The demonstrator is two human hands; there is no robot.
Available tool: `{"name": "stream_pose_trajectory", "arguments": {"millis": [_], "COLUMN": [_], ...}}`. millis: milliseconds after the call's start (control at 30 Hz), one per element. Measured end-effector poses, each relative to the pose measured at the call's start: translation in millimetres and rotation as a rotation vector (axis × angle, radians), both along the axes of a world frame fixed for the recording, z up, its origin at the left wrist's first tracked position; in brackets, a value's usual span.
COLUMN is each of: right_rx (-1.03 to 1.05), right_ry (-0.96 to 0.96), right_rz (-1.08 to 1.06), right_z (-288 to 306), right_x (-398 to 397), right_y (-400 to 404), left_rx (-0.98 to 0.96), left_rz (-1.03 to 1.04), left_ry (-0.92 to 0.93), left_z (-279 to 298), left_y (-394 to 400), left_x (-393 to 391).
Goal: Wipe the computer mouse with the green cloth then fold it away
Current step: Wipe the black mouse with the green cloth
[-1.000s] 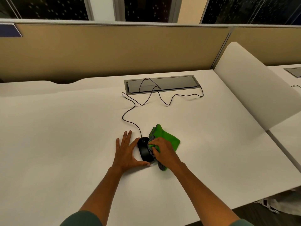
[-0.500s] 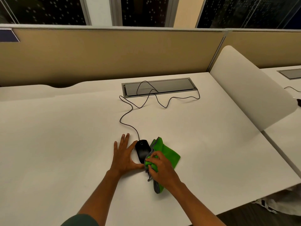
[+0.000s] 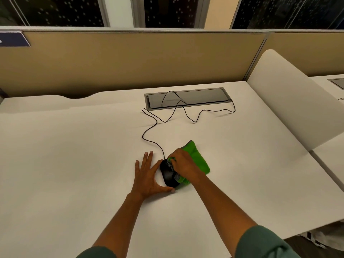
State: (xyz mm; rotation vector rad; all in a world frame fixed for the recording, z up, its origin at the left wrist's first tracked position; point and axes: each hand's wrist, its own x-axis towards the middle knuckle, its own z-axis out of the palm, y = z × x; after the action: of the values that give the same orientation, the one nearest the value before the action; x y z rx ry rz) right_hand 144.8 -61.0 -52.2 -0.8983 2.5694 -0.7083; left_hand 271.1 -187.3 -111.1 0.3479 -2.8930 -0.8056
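Green cloth (image 3: pixel 197 160) bunched in my right hand (image 3: pixel 183 164), grip closed on it, pressing it onto the far right side of the black mouse (image 3: pixel 167 175). My left hand (image 3: pixel 149 176) lies flat and open on the white tabletop (image 3: pixel 74 155), thumb and forefinger bracing the mouse's left and near edges. Mouse cable (image 3: pixel 150 131) snakes far toward the grey cable hatch (image 3: pixel 188 97).

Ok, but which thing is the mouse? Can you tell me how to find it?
Start at the grey cable hatch set into the back of the white desk and follow the thin black cord toward the person. It ends at the mouse, a small rounded lump between the left hand and the right hand. It is the only black thing there; the cloth beside it is bright green.
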Motion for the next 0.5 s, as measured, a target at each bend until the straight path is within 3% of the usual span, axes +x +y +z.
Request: {"name": "stream_pose_trajectory", "arguments": {"millis": [133,500], "right_rx": [0.004,-0.225], "right_ry": [0.006,0.140], "right_rz": [0.001,-0.007], "right_z": [-0.5,-9.6], "right_x": [-2.8,40.1], "right_y": [-4.4,42.0], "left_rx": [-0.001,-0.006], "left_rz": [-0.004,0.003], "left_ry": [-0.003,0.043], "left_z": [1.2,2.3], "left_y": [-0.3,1.2], "left_x": [0.7,1.7]}}
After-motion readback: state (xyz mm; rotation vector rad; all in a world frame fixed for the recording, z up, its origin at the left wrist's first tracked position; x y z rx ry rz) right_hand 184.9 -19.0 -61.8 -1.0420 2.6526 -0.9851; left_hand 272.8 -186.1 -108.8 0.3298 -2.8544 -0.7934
